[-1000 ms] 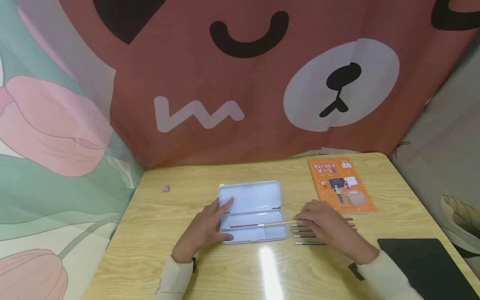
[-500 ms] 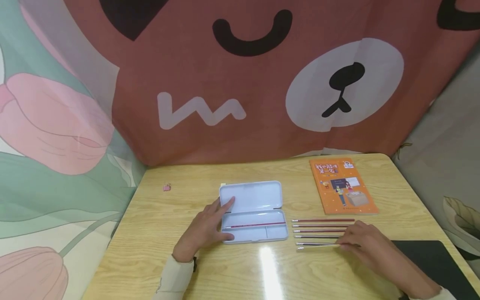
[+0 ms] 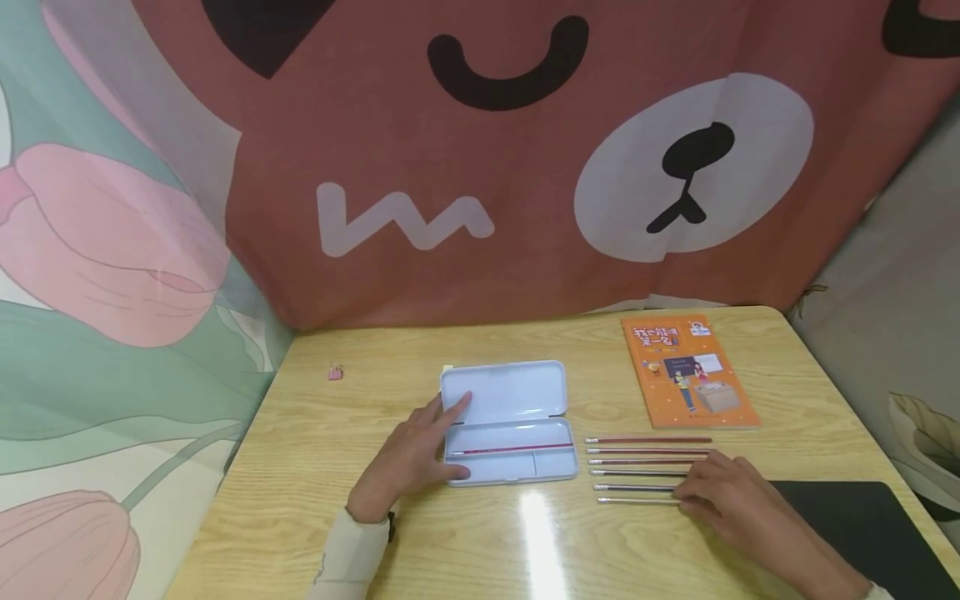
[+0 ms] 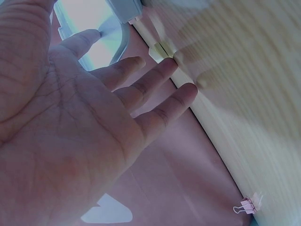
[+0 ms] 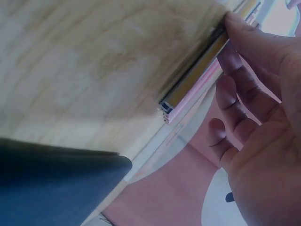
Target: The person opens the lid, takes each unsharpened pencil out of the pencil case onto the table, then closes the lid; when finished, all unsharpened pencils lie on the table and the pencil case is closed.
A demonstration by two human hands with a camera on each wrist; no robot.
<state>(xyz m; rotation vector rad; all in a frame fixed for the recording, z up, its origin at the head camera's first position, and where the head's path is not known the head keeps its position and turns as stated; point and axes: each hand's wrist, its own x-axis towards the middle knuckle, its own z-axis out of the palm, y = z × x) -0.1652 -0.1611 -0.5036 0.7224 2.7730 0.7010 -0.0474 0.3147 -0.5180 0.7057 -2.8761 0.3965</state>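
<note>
An open pale blue pencil case (image 3: 504,392) lies mid-table with one red pencil (image 3: 510,450) in its tray. My left hand (image 3: 420,454) rests flat on the case's left end, fingers straight on the lid (image 4: 108,33) and thumb at the tray's front edge. To the right of the case, several pencils (image 3: 645,454) lie in a row on the table. My right hand (image 3: 712,492) has its curled fingers on the right end of the nearest pencil (image 3: 637,500), which lies a little apart from the row. In the right wrist view a fingertip (image 5: 233,26) presses on that pencil (image 5: 197,75).
An orange book (image 3: 686,371) lies at the back right. A black pad (image 3: 862,525) sits at the front right corner, just behind my right hand. A small pink binder clip (image 3: 335,373) lies far left. Printed fabric walls close in the wooden table (image 3: 315,500).
My right hand left a pencil in the case's tray, drew back to the right and came down on the end of the nearest pencil in the row. The left hand stayed put.
</note>
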